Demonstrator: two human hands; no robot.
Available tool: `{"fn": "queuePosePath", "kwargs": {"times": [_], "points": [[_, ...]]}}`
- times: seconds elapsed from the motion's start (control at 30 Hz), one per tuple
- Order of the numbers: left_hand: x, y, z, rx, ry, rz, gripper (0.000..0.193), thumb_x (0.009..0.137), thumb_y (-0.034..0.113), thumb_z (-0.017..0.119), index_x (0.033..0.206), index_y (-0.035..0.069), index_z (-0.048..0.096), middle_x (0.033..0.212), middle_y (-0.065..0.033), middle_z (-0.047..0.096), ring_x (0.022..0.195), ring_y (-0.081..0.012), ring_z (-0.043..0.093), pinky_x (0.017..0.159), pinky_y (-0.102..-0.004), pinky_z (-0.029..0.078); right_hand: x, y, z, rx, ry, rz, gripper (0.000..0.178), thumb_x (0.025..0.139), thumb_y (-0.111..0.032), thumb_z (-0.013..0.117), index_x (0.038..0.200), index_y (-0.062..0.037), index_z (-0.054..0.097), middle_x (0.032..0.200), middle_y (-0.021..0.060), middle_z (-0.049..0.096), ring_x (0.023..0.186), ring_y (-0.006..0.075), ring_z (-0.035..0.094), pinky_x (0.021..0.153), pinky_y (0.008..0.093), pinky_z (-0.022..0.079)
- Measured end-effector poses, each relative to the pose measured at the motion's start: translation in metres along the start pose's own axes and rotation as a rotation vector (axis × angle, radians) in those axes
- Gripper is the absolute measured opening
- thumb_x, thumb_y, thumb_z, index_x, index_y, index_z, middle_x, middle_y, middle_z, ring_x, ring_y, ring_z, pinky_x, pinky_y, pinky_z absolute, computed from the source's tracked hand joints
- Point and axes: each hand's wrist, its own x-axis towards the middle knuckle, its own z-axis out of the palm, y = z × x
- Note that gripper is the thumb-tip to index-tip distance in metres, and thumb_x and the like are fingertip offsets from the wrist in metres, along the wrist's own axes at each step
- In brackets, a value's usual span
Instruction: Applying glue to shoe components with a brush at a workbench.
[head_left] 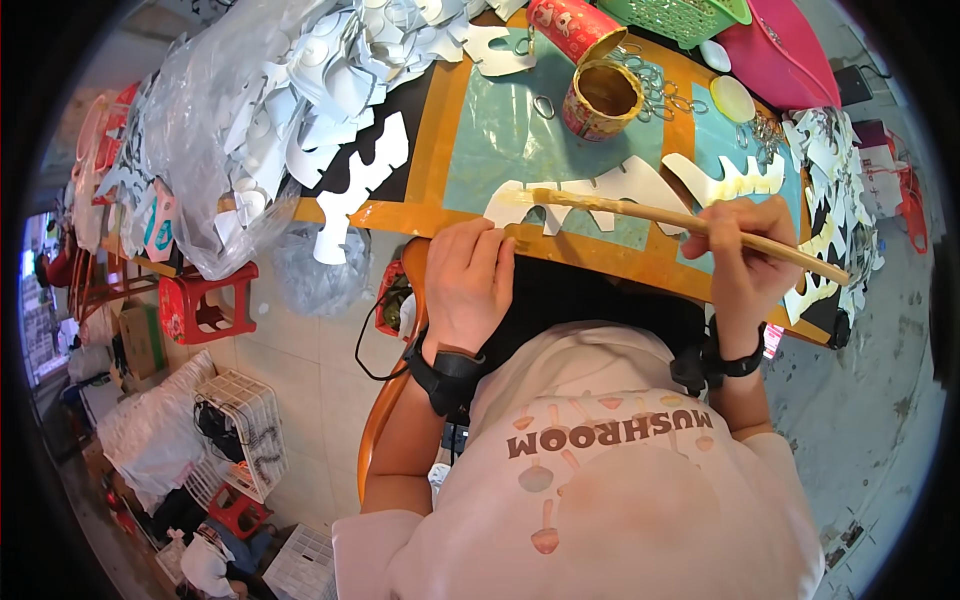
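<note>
My right hand (742,262) grips a long wooden-handled brush (640,208) that slants across the table. Its tip rests near the left end of a white cut-out piece (640,185) with a notched, toothed edge. At the table's front edge, my left hand (470,278) has its fingers closed together at that same end of the piece; the fingertips are partly hidden. Behind the piece stands an open red tin (603,100) with brownish contents. To the right lies another notched white piece (725,182) with yellowish smears.
Loose white cut-outs (320,70) heap up at the back left beside a clear plastic bag (190,150). Metal rings (672,95) lie near a tipped red can (575,28). A green basket (680,18) and pink basin (780,55) stand at the back right. Smeared pieces (822,245) pile at the right edge.
</note>
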Motion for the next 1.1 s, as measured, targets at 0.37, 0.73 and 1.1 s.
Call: {"fn": "queuePosePath", "kwargs": {"times": [0.37,0.73,1.1], "points": [[0.001,0.000,0.000,0.003,-0.005,-0.010,0.014,0.074,0.001,0.068,0.086,0.002,0.062,0.092,-0.0102,0.063,0.087,-0.0292,0.059,0.077,-0.0371,0.045,0.001,-0.015,-0.008,-0.097,0.026,-0.068,0.012,0.083,0.007,0.059,0.076,0.0003,0.051,0.066,0.0063,0.058,0.051,0.0088,0.055,0.050,0.0206,0.045],[0.000,0.001,0.001,0.016,-0.010,-0.012,0.013,0.074,0.001,0.068,0.086,0.002,0.062,0.093,-0.0104,0.063,0.087,-0.0296,0.059,0.078,-0.0376,0.045,0.015,-0.005,-0.050,-0.321,0.188,-0.074,0.019,0.085,0.003,0.061,0.074,-0.0006,0.046,0.069,0.0082,0.058,0.050,0.0100,0.054,0.046,0.0219,0.048],[0.005,0.005,-0.002,0.022,-0.023,-0.069,0.018,0.078,-0.004,0.063,0.094,0.001,0.058,0.096,-0.0123,0.061,0.088,-0.0317,0.058,0.078,-0.0375,0.046,0.076,-0.008,-0.023,-0.175,-0.018,-0.312,0.012,0.087,-0.004,0.064,0.081,0.0014,0.055,0.070,0.0091,0.063,0.058,0.0099,0.062,0.051,0.0216,0.050]]}}
